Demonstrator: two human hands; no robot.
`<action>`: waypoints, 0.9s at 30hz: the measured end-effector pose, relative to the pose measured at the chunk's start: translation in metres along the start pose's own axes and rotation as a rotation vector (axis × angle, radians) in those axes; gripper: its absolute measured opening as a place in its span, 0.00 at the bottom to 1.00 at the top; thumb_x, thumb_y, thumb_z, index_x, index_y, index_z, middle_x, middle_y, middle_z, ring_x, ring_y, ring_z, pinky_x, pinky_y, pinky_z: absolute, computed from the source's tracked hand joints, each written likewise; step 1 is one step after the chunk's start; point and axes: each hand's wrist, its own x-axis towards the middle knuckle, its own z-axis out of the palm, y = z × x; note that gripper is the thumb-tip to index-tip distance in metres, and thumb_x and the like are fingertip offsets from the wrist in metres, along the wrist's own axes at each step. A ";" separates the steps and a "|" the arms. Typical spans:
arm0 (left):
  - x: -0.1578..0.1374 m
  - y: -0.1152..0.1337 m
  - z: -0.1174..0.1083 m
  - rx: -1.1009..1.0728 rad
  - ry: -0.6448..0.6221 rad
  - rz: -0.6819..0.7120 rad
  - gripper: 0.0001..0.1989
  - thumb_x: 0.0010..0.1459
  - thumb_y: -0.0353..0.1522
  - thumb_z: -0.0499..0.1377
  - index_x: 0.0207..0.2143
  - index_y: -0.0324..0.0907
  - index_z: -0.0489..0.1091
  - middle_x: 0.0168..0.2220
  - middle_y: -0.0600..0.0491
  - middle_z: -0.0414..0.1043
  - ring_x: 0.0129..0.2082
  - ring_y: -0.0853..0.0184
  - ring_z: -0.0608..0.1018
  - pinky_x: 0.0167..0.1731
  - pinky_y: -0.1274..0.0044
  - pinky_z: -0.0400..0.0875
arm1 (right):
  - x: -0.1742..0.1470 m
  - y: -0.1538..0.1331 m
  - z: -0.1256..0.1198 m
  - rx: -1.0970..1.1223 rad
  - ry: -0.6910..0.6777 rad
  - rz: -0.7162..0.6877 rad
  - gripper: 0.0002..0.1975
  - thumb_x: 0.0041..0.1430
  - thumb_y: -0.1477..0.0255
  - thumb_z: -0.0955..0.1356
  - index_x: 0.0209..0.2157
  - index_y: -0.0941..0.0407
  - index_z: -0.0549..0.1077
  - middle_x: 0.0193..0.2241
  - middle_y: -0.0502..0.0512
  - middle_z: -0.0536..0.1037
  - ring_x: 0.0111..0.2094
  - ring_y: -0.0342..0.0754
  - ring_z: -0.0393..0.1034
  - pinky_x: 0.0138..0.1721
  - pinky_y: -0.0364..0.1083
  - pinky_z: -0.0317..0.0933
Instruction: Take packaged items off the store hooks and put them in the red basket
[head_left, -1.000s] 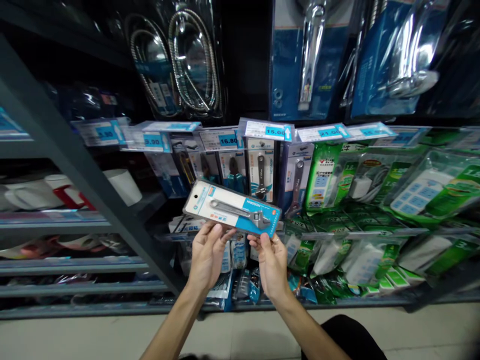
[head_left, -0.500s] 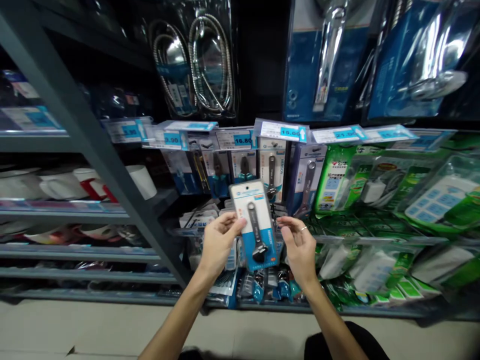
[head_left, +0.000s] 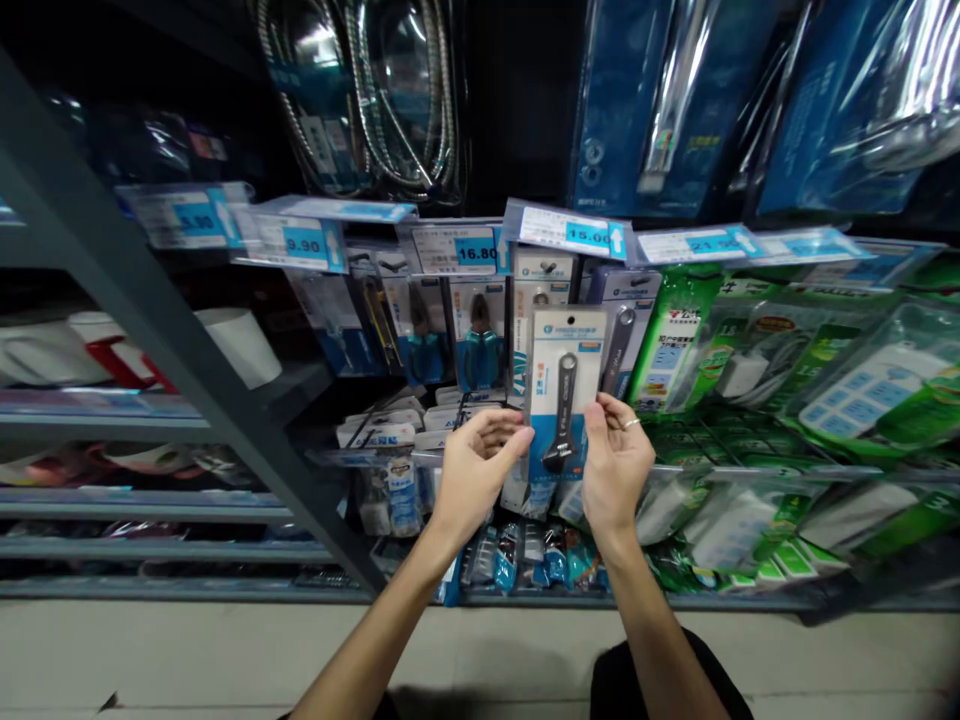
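Note:
A packaged adjustable wrench [head_left: 565, 405] on a white and blue card stands upright in front of the hanging goods. My right hand [head_left: 619, 465] is closed on the card's right edge, thumb on its front. At the left edge, my left hand [head_left: 480, 470] has its fingers loosely curled and apart from the thumb; the thumb tip is beside the card, and whether it touches is unclear. Just behind hangs another packaged wrench [head_left: 624, 340], partly covered. Packs of pliers [head_left: 481, 340] hang to the left.
Price tags [head_left: 570, 232] jut out above the hanging packs. Green-packed power strips [head_left: 862, 395] hang on the right. A grey shelf post [head_left: 195, 330] slants on the left, beside white mugs [head_left: 238, 345]. Coiled shower hoses [head_left: 401, 100] hang above, and small packs [head_left: 517, 555] lie low.
The packaged wrench has moved right and up. My right hand has taken hold of its right edge, and my left hand has let go. The view has shifted closer to the shelf.

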 end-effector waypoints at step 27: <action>0.009 0.008 0.014 0.020 0.198 0.118 0.16 0.55 0.38 0.69 0.44 0.41 0.82 0.41 0.47 0.82 0.38 0.62 0.82 0.38 0.73 0.78 | 0.032 -0.027 0.032 0.013 -0.048 -0.070 0.12 0.60 0.66 0.72 0.40 0.61 0.77 0.36 0.58 0.82 0.39 0.48 0.77 0.42 0.47 0.72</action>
